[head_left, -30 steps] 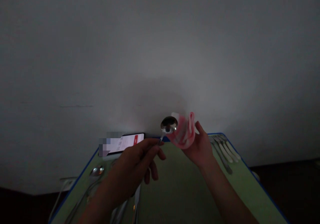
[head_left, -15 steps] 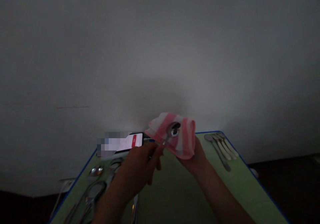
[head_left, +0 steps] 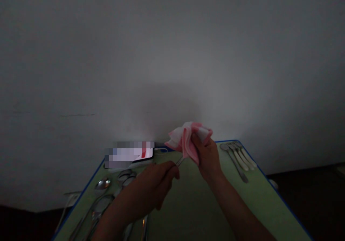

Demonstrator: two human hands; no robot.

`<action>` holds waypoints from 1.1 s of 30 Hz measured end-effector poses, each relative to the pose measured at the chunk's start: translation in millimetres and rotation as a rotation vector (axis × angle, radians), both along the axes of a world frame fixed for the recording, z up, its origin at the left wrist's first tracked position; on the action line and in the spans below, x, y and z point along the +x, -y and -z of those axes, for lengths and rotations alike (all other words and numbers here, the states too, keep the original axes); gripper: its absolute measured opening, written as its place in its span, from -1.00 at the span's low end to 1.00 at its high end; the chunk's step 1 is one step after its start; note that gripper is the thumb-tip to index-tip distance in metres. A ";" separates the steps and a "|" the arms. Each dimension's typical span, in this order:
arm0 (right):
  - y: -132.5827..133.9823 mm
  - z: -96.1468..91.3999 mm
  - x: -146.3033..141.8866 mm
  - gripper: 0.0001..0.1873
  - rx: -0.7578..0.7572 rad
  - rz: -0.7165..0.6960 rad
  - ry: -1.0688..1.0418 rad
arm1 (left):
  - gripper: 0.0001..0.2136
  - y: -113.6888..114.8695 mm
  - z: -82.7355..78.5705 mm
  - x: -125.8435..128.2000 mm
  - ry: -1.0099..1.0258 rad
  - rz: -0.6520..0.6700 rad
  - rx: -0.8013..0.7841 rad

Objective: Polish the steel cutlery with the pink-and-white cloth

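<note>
A pink-and-white striped cloth (head_left: 185, 140) is bunched in my right hand (head_left: 208, 156), whose thumb presses on its front. My left hand (head_left: 159, 183) grips the handle of a metal spoon (head_left: 180, 161). Only a short stretch of that handle shows between the hand and the cloth; the bowl is hidden in the folds. Both hands are raised above the middle of the green table (head_left: 199, 212).
Several metal spoons and ladles, one a shiny spoon (head_left: 102, 184), lie at the table's left. A phone (head_left: 147, 153) with a lit screen rests at the back left. Several forks (head_left: 239, 156) and a long spoon (head_left: 234, 162) lie at the right. A wall (head_left: 172, 54) stands behind.
The right hand has folded the cloth over the spoon's bowl, which lay exposed on the cloth before. My left hand has shifted slightly down, still on the handle.
</note>
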State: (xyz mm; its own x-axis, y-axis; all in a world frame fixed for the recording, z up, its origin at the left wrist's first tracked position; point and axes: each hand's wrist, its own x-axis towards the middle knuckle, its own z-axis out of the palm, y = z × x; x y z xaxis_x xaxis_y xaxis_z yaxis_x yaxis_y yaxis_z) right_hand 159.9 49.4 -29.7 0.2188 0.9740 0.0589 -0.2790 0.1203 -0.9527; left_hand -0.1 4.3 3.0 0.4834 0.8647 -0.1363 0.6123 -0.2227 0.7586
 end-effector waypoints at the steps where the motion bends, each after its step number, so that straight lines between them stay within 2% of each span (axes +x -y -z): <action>1: 0.9 -1.6 -0.7 -0.66 -0.009 0.010 0.007 | -0.73 0.4 1.2 -0.4 0.000 -0.004 0.006; 4: 2.7 -4.5 -2.8 -0.67 -0.020 0.016 -0.051 | -0.73 1.5 4.9 1.4 0.009 -0.007 0.030; 7: 1.2 -3.3 -4.0 -0.69 -0.026 -0.033 -0.195 | -0.73 1.6 6.4 4.6 0.014 -0.020 0.022; 12: -1.7 -0.6 -4.2 -0.71 0.011 -0.122 -0.464 | -0.72 -2.3 -1.2 6.4 0.073 -0.067 -0.054; 15: -1.2 -0.8 -2.1 -0.67 0.029 -0.204 -0.420 | -0.71 -5.1 -6.9 6.6 0.096 -0.108 -0.083; 17: -1.4 -0.1 -0.1 -0.65 0.010 -0.209 -0.349 | -0.72 -6.0 -8.0 6.9 0.107 -0.141 -0.048; 20: -3.7 2.5 2.0 -0.66 -0.037 -0.148 -0.287 | -0.74 -5.6 -4.0 7.6 0.089 -0.142 0.044; 27: -6.8 6.1 0.1 -0.64 -0.085 -0.068 -0.344 | -0.75 -1.1 10.2 12.5 -0.056 -0.120 0.222; 33: -7.4 9.0 -2.9 -0.61 -0.085 -0.026 -0.349 | -0.73 1.6 15.3 19.1 -0.133 -0.118 0.210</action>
State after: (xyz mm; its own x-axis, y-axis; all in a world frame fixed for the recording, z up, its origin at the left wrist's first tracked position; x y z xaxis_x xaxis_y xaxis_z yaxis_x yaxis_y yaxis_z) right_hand 157.1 56.8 -38.6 0.1868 0.9777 -0.0959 -0.5908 0.0338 -0.8061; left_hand 19.0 2.7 -12.3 0.3678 0.9299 -0.0037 0.7342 -0.2880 0.6149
